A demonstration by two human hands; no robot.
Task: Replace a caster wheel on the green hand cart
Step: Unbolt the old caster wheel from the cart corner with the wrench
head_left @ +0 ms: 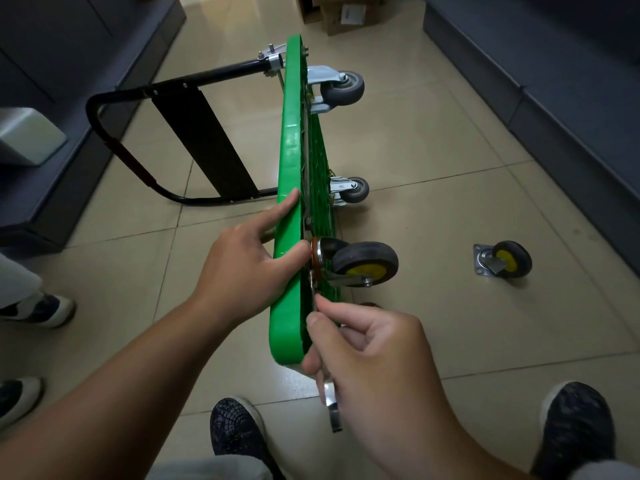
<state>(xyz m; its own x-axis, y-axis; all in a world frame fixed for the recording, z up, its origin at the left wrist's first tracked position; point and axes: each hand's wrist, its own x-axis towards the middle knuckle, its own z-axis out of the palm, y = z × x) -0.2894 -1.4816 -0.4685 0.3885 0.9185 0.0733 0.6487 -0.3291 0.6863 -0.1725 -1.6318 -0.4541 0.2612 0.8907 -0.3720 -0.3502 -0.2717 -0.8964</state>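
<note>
The green hand cart [290, 174] stands on its side edge on the tiled floor, its black handle [117, 157] folded out to the left. A caster with a yellow hub [363, 265] sits against the cart's underside near me. My left hand [249, 271] holds the cart's upper edge, forefinger stretched along it and thumb by the caster's plate. My right hand [374, 355] grips a metal wrench [330, 403], whose head is at the caster's plate. A second yellow-hub caster [504, 261] lies loose on the floor to the right.
Two grey casters [341, 86] [355, 189] stay mounted farther along the cart. Dark sofas line both sides of the floor. Cardboard boxes [343, 12] stand at the far end. My shoes [239, 431] are below, and another person's shoes [38, 310] at the left.
</note>
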